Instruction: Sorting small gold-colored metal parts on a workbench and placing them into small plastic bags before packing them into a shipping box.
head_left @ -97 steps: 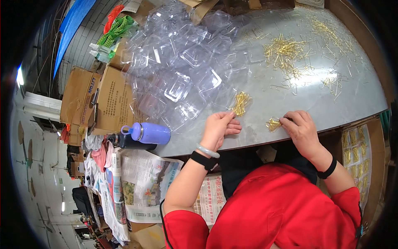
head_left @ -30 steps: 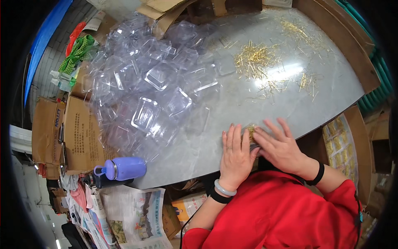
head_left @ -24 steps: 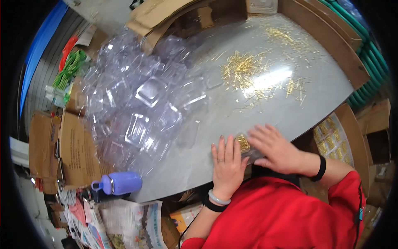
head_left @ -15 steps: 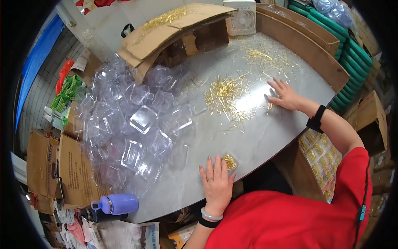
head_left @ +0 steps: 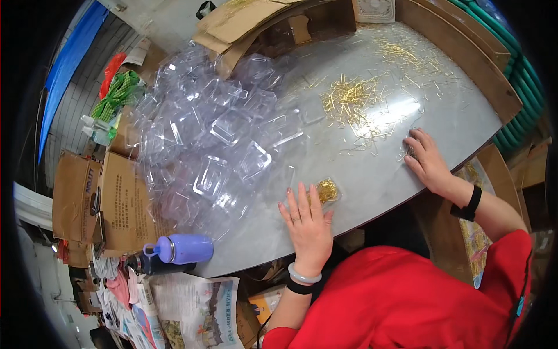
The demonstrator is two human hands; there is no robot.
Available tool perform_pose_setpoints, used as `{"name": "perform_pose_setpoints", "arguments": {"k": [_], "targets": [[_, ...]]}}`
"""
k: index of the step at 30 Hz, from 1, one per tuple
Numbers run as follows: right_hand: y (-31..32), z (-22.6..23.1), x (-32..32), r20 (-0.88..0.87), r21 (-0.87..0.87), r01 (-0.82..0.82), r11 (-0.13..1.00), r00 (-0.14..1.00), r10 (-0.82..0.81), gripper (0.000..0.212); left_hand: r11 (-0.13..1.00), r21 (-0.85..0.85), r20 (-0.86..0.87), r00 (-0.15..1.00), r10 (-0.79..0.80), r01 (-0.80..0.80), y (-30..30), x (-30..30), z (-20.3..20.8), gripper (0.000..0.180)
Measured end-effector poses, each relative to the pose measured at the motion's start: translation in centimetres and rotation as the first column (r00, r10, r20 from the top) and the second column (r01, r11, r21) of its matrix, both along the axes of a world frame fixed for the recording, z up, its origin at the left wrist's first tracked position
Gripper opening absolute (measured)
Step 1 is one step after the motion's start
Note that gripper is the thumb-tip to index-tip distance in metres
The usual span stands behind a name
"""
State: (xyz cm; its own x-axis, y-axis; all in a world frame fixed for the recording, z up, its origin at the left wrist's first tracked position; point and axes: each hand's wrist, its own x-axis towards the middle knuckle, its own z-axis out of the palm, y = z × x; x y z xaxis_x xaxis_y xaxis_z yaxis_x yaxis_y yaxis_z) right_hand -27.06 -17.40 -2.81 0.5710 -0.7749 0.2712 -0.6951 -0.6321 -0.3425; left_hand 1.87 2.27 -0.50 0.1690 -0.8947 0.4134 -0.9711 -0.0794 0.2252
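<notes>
My left hand (head_left: 308, 230) lies flat with fingers stretched out, its fingertips beside and partly over a small clear plastic box (head_left: 327, 190) filled with thin gold-coloured metal hooks. My right hand (head_left: 429, 161) rests on the grey table (head_left: 372, 192) near its front edge. Its fingers are apart and slightly bent, and a few hooks show at the fingertips. Ahead and to its left lies a loose pile of gold-coloured hooks (head_left: 351, 99). More hooks (head_left: 401, 55) are scattered farther back.
A large heap of clear plastic boxes (head_left: 203, 134) covers the table's left side. A purple bottle (head_left: 189, 249) lies at the near left edge. Cardboard (head_left: 250, 23) stands at the back, a cardboard wall (head_left: 465, 58) along the right. An open carton (head_left: 436, 244) is below the table's edge.
The view has shifted, so the table appears higher and farther right. My right hand has drawn nearer to me, away from the hook pile. My left hand stays by the filled box.
</notes>
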Motion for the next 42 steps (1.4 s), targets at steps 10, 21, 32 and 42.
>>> {"name": "perform_pose_setpoints", "arguments": {"k": [10,21,32,42], "targets": [[4.3,1.0,8.4,0.218,-0.007,-0.157,0.988,0.964,0.155,0.033,0.924,-0.087,-0.204,0.901,-0.383,0.373,0.2,-3.8,-1.4,0.031],[4.6,1.0,6.8,0.085,-0.079,-0.213,0.974,0.972,0.220,0.045,0.961,-0.041,-0.204,0.939,-0.277,0.275,-1.9,-3.3,-0.4,0.043],[5.2,3.4,3.3,0.065,-0.100,-0.062,0.993,0.996,0.069,0.032,0.980,0.024,-0.189,0.964,-0.189,0.197,-2.2,-3.7,-0.2,0.043],[8.3,2.0,6.8,0.152,-0.006,-0.114,0.993,0.982,0.114,0.031,0.955,0.135,-0.191,0.953,-0.237,0.264,-3.9,-5.7,-1.4,0.092]]}}
